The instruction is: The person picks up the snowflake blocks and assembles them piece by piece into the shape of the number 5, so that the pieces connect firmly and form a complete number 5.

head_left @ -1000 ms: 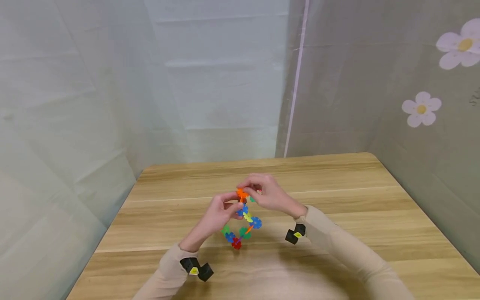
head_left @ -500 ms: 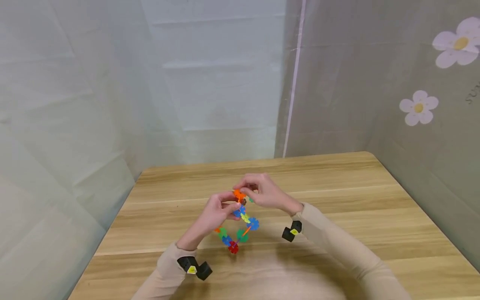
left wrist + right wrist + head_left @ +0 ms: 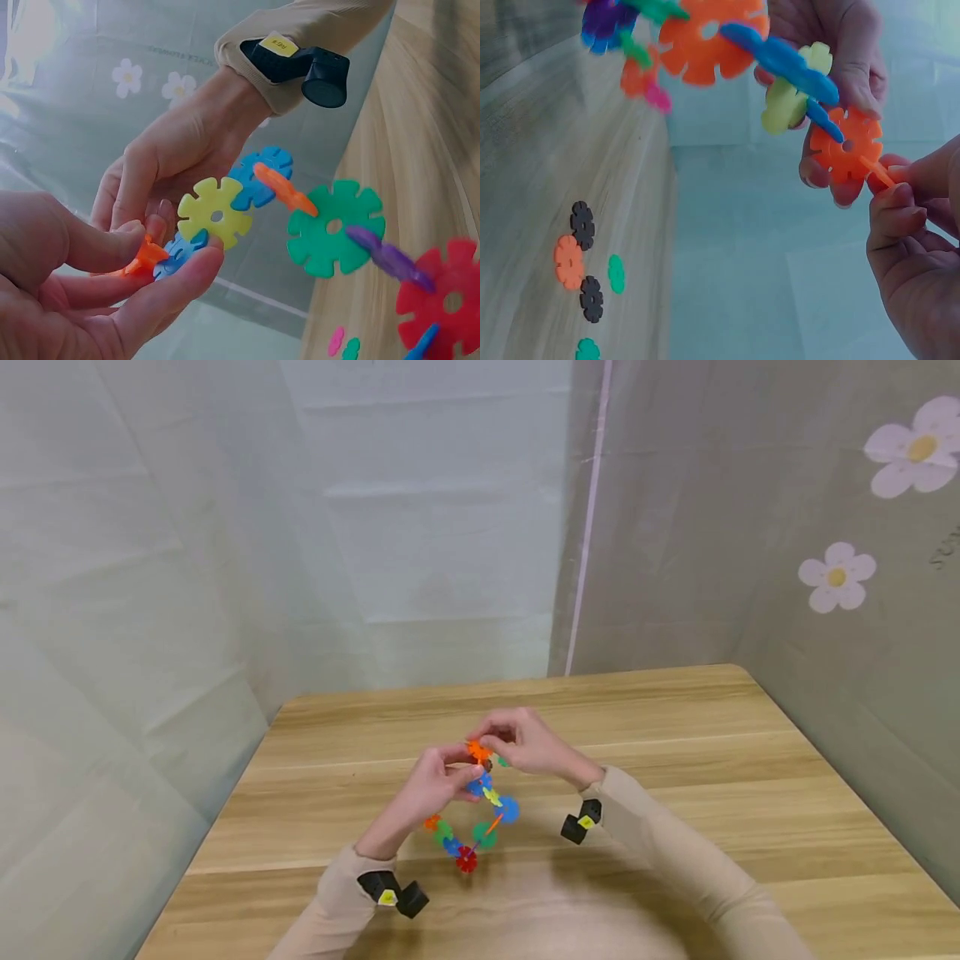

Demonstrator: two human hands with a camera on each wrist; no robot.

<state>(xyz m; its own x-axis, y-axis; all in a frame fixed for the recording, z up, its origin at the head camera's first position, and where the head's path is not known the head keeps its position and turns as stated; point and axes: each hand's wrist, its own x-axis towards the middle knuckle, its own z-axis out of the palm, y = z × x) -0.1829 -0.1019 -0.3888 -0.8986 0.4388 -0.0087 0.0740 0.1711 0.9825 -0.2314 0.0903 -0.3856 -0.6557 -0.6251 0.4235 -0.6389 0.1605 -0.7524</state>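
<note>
pinching notched orange plastic disc (image 3: 478, 750) in right grip (image 3: 528, 745), multicoloured chain of notched plastic discs (image 3: 315, 251) in left grip (image 3: 431, 789); could pop loose if pressed askew.

L hand (image 3: 433, 783) & R hand (image 3: 532, 747) both pinch, close together, poss. touching.

Linked discs (image 3: 510, 811) hang over the table (image 3: 675, 760), loose discs (image 3: 568, 262) lie on it, a sheet (image 3: 442, 527) behind.
</note>
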